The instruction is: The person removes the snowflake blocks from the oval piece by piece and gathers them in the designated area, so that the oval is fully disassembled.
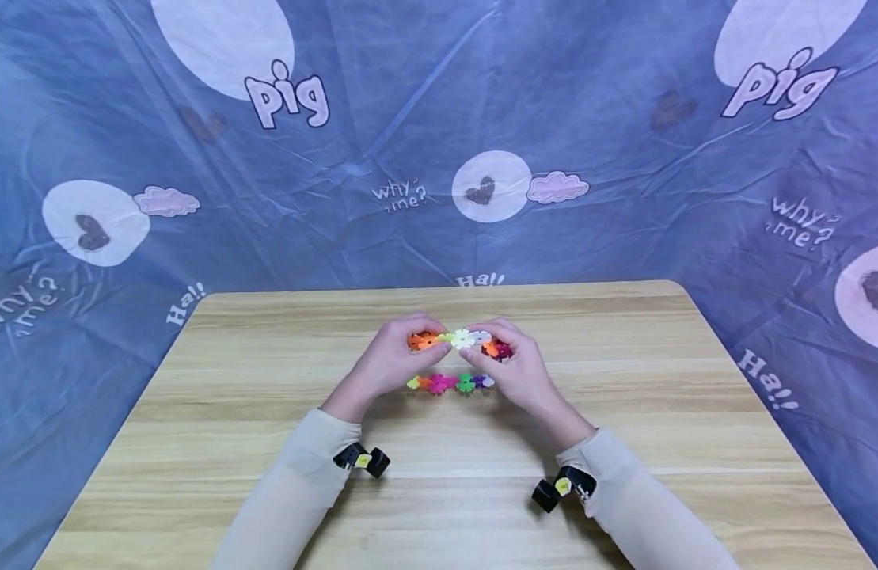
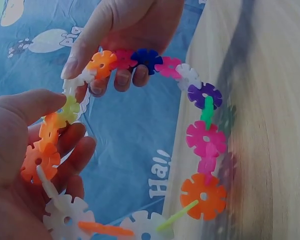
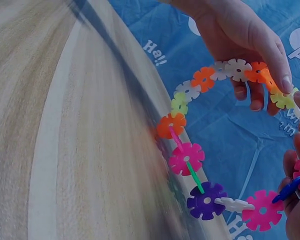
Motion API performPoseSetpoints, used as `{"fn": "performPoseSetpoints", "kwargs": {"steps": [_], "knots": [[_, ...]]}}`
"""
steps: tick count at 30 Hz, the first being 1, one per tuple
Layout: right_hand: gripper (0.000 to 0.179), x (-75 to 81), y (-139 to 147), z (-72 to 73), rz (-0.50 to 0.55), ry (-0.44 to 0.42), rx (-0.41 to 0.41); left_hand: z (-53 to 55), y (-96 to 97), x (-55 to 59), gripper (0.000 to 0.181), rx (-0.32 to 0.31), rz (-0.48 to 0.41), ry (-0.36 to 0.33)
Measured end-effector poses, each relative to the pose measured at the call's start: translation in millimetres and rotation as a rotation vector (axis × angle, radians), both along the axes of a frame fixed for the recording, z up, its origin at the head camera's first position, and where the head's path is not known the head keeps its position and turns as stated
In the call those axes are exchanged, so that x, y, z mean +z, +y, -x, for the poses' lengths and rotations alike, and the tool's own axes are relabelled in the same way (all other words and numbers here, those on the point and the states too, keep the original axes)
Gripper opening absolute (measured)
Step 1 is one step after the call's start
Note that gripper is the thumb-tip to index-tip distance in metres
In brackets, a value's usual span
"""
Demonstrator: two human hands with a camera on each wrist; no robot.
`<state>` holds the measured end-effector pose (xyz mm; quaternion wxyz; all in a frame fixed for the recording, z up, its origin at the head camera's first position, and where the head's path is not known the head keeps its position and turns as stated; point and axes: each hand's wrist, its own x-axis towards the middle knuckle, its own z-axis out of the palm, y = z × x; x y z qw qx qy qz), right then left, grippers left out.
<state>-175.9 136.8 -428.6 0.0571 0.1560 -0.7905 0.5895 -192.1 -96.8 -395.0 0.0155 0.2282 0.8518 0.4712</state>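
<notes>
One interlocking flower-disc chain (image 1: 439, 384) is pinched between thumb and fingers by one left hand (image 1: 399, 352) and one right hand (image 1: 515, 368).

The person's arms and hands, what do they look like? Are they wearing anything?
The left hand and right hand wear no gloves. The left sleeve and right sleeve are long and pale, creamy-grey. Near each wrist sits a small black gadget with a yellow patch: left gadget, right gadget.
</notes>
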Motion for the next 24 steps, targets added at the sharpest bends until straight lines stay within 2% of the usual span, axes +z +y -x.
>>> {"fn": "performPoseSetpoints", "kwargs": {"steps": [10, 18, 24], "knots": [[0.041, 1.0, -0.2, -2.0, -0.050, -0.013, 0.022, 0.0, -0.3, -1.5, 0.017, -0.010, 0.016, 0.049], [0.041, -1.8, -2.7, -2.8, -0.042, -0.002, 0.025, -2.0, -1.0, 1.2, 0.015, 0.002, 0.011, 0.055], [0.039, -0.7, -3.4, -3.5, -0.026, -0.006, 0.032, -2.3, -1.9, 2.5, 0.016, -0.018, -0.009, 0.074]]}}
